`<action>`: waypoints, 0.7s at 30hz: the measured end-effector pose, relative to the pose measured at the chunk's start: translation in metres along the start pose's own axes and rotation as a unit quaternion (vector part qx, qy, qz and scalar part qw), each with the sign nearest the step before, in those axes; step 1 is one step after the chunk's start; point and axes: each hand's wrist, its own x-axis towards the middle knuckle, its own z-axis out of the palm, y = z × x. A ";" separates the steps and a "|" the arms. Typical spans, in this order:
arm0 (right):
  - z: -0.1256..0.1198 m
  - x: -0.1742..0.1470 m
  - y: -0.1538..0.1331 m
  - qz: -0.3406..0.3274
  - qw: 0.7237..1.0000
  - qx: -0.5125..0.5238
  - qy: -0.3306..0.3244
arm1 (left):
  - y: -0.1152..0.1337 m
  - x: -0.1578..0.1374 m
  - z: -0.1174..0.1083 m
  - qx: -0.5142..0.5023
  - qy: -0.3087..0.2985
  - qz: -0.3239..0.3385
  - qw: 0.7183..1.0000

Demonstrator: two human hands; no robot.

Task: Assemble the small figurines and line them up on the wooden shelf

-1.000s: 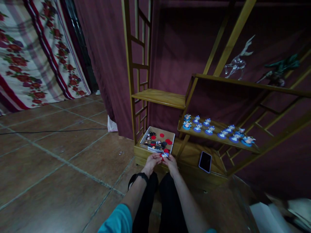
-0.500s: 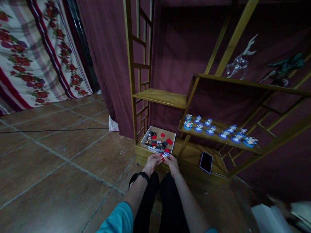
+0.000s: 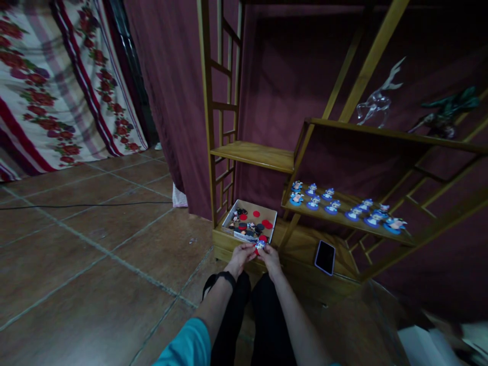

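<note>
A small white-and-purple figurine (image 3: 261, 244) is pinched between my two hands in front of the box, with red showing around it. My left hand (image 3: 240, 256) grips it from the left, and my right hand (image 3: 271, 258) closes on it from the right. Just beyond my fingers is an open white box (image 3: 273, 223) on the low wooden ledge. Red discs (image 3: 256, 214), black discs and several small dark figurines (image 3: 241, 211) lie loose inside it. Whether a red disc is joined to the held figurine is too small to tell.
Several figurines on round bases (image 3: 313, 203) stand along a wooden shelf (image 3: 345, 213) to the right. Below lies a phone (image 3: 325, 257). A clear deer ornament (image 3: 375, 104) and a dark green sculpture (image 3: 442, 114) occupy the upper shelf. A cable (image 3: 95, 205) crosses the tiled floor.
The view has shifted very slightly. Both hands keep the same pinch on the figurine, which appears turned a little more upright; the box and shelf figurines have not moved.
</note>
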 end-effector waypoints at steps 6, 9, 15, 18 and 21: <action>0.002 0.001 0.002 -0.003 1.000 0.017 0.001 | -0.002 0.001 0.000 -0.013 0.005 -0.003 1.000; 0.003 0.000 0.003 -0.010 0.999 0.037 0.024 | -0.001 0.001 0.000 -0.013 0.006 -0.006 1.000; 0.002 -0.005 -0.001 -0.010 0.999 0.039 0.015 | 0.000 -0.002 0.003 -0.011 0.020 -0.007 1.000; 0.002 -0.005 -0.002 -0.006 0.999 0.050 0.018 | 0.000 -0.003 0.003 -0.007 0.025 -0.002 1.000; 0.003 -0.006 -0.003 -0.001 0.998 0.063 0.019 | 0.000 -0.003 0.003 -0.006 0.026 0.003 1.000</action>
